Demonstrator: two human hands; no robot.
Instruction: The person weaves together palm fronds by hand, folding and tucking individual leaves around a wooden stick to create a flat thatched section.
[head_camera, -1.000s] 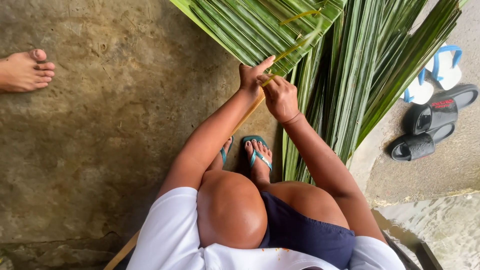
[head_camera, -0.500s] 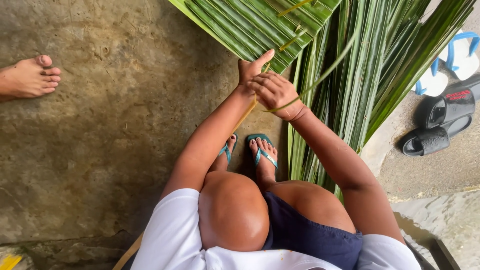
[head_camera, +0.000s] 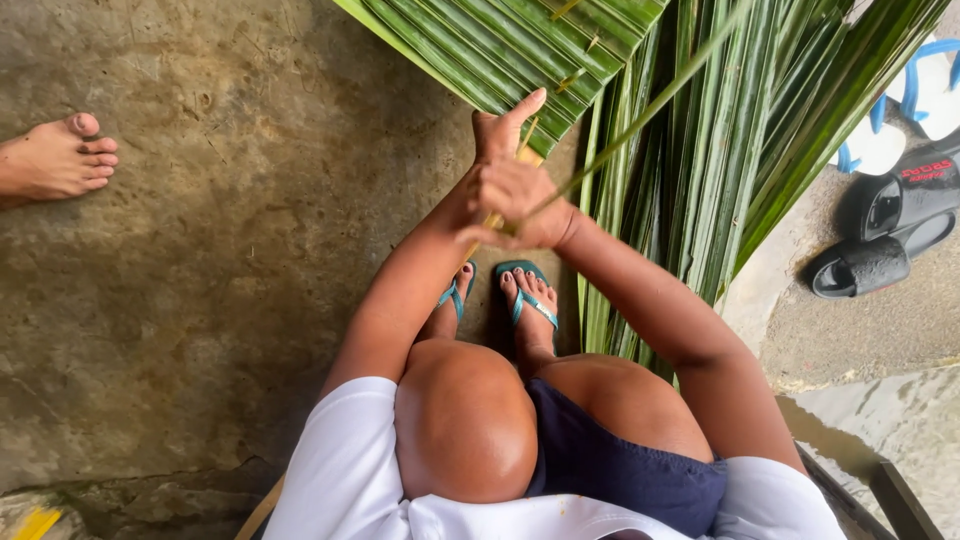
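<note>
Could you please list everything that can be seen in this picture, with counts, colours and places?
Palm frond: one, green, woven leaflets, top centre above the hands.
Loose palm leaflets: a bundle, green, right of the hands, running up to the top right.
Single leaflet strip: one, green, pulled from the hands toward the top.
Black sandals: two, at the right edge.
White and blue flip-flops: two, top right.
Concrete floor: grey-brown, left half.
Another person's bare foot: one, left edge.
Teal flip-flops: two, on the person's feet, centre.
Left hand: on the frond's yellow midrib.
Right hand: gripping the strip.
</note>
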